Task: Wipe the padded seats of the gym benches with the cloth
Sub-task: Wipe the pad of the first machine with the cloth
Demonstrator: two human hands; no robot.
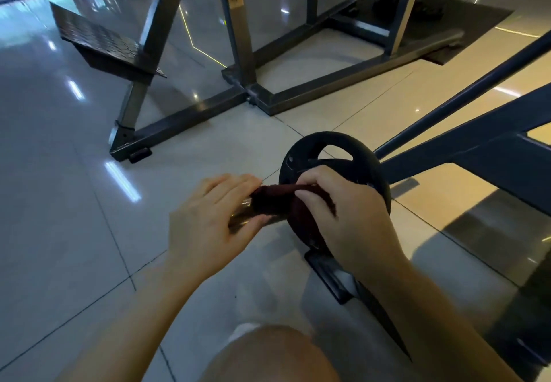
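A dark maroon cloth (275, 200) is wrapped over a shiny metal bar sleeve (241, 217) that sticks out from a black weight plate (331, 149). My left hand (208, 223) curls round the sleeve's end and the cloth's left edge. My right hand (343, 217) grips the cloth against the bar right beside the plate. No padded bench seat is in view.
A dark steel machine frame (208, 107) with a checkered footplate (101, 42) stands on the glossy tiled floor ahead. Blue frame tubes (477, 131) run at the right. A black floor foot (328, 274) lies below the plate. My bare knee (268, 358) is at the bottom.
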